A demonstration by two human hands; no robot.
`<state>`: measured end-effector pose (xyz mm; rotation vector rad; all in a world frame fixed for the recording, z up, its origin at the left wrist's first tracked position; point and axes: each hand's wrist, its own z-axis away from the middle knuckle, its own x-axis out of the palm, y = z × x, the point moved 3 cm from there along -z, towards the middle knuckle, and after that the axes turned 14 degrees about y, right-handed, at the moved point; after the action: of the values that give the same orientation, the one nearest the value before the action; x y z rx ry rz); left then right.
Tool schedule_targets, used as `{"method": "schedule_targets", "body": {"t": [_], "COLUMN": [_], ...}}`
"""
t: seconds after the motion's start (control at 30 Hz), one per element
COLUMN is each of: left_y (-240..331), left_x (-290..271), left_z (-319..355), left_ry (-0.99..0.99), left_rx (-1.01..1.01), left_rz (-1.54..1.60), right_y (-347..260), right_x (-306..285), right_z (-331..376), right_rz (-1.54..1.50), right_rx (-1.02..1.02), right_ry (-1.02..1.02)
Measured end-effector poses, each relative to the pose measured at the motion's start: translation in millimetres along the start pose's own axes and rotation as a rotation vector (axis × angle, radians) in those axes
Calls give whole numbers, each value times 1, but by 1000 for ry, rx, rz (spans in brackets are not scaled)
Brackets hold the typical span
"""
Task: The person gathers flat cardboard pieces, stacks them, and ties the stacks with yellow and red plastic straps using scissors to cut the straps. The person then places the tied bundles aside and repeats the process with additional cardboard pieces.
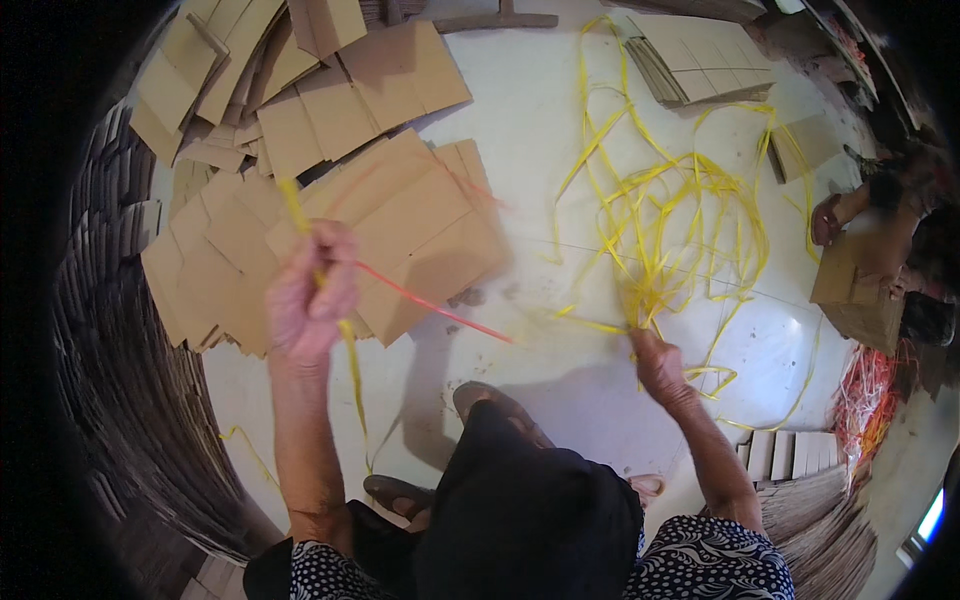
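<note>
left grip (314, 288) is kinda blurry, the red strand (430, 300) smears out, and a cardboard sheet (326, 22) gets chopped by the top edge

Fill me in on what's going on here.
A person is handling yellow strips with both hands. The left hand holds a yellow strip that runs above and below the fist, and a blurred red strip slants off beside it. The right hand grips a loose yellow tangle. Flat cardboard sheets lie on the floor ahead, mostly to the left. Another person is partly visible at the right.
</note>
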<state>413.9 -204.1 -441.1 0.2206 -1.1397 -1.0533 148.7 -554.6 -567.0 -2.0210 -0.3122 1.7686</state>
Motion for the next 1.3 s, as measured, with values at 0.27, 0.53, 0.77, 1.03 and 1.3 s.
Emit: {"method": "schedule_targets", "body": {"t": [0.27,0.53,0.77,1.03,1.3], "left_y": [7,-8,-20,-83,-91], "left_x": [-26,-28,-53,-46,-40], "left_z": [17,36,41,44,55], "left_ry": [111,208,260,372,377], "left_rx": [53,48,45,-16,-116], "left_rz": [-190,-203,-233,-285,-60], "right_y": [-45,-41,-55,-210,-199], "right_x": [-3,82,77,48,68], "right_z": [-111,-227,-213,-113,-84], "right_rz": [-144,72,-182,-574,-515], "right_rx": [18,322,325,-69,-301], "right_ry": [266,39,126,-43,22]}}
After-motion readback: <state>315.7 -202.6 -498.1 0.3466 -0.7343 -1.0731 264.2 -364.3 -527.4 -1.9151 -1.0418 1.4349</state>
